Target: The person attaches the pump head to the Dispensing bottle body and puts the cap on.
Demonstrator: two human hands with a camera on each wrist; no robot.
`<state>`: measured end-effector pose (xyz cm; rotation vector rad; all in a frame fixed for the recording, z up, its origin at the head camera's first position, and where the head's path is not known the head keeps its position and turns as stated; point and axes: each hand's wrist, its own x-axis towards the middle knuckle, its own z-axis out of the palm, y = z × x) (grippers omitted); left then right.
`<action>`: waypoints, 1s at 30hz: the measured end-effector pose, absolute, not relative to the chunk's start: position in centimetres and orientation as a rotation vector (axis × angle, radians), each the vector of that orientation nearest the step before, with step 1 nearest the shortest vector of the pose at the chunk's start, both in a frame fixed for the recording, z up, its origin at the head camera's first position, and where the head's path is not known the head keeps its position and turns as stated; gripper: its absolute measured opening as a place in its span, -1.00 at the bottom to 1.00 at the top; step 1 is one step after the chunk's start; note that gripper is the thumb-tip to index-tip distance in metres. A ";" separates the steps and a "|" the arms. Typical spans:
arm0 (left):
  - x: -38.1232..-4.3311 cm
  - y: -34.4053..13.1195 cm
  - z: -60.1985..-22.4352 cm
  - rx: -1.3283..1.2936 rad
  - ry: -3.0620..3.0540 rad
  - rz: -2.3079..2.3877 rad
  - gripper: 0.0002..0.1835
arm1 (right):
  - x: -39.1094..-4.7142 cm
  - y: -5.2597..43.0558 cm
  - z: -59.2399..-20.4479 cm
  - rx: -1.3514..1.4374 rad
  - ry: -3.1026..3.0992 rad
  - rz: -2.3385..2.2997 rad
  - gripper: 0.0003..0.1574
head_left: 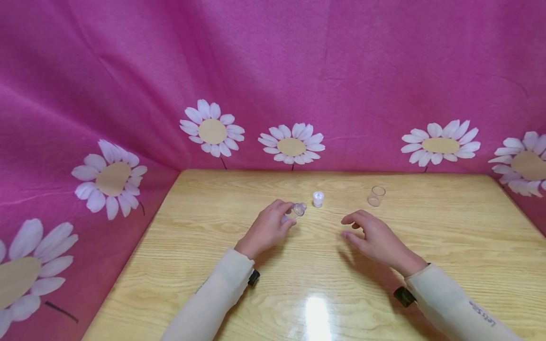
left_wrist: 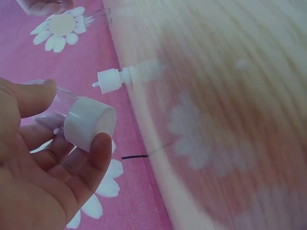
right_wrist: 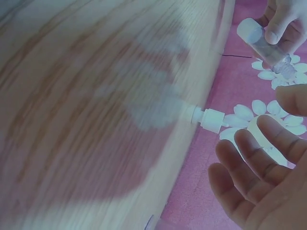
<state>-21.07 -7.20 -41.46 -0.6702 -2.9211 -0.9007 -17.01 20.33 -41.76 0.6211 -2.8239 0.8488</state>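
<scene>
My left hand [head_left: 268,226] grips a small clear bottle [head_left: 299,209] with its threaded neck up and tilted. The white base [left_wrist: 88,123] of the bottle shows in the left wrist view, between the thumb and fingers. On the table, just beyond and right of the bottle, stands a small white pump head [head_left: 318,199]. My right hand [head_left: 377,239] hovers over the table with loosely bent fingers and holds nothing. Past its fingertips, a clear cylindrical cap [head_left: 376,196] stands on the wood. The right wrist view shows the pump head [right_wrist: 213,120] beyond the fingers [right_wrist: 249,167].
A light wooden table [head_left: 204,203] lies under both arms, with a bright reflection near the front. Pink cloth [head_left: 273,71] printed with white daisies hangs along the table's back and sides. A dark wrist camera [head_left: 404,296] sits beneath the right sleeve.
</scene>
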 end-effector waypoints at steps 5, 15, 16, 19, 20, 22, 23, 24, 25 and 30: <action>-20.9 -6.9 -41.8 -0.635 -2.949 -0.903 -0.57 | -17.1 20.7 -41.5 0.608 -2.832 0.865 -0.64; -20.8 -6.9 -42.1 -0.633 -2.945 -0.889 -0.55 | -18.7 21.3 -41.2 0.589 -2.814 0.867 -0.61; -20.8 -6.9 -42.1 -0.634 -2.940 -0.887 -0.55 | -18.9 21.3 -41.2 0.593 -2.812 0.866 -0.62; -20.9 -7.0 -42.1 -0.653 -2.919 -0.877 -0.56 | -19.6 21.1 -40.9 0.602 -2.824 0.853 -0.61; -20.9 -7.0 -42.1 -0.658 -2.913 -0.875 -0.56 | -19.8 21.1 -40.8 0.606 -2.828 0.848 -0.61; -20.9 -7.1 -42.2 -0.666 -2.905 -0.864 -0.56 | -20.3 20.8 -40.7 0.614 -2.835 0.841 -0.61; -20.9 -7.1 -42.2 -0.668 -2.902 -0.861 -0.57 | -20.5 20.7 -40.6 0.618 -2.838 0.836 -0.61; -20.9 -7.2 -42.3 -0.667 -2.901 -0.862 -0.57 | -20.7 20.6 -40.5 0.622 -2.841 0.831 -0.60; -20.9 -7.2 -42.3 -0.669 -2.899 -0.865 -0.57 | -20.8 20.4 -40.5 0.624 -2.844 0.827 -0.60; -20.8 -7.3 -42.5 -0.672 -2.882 -0.879 -0.59 | -21.9 19.9 -40.2 0.596 -2.874 0.828 -0.57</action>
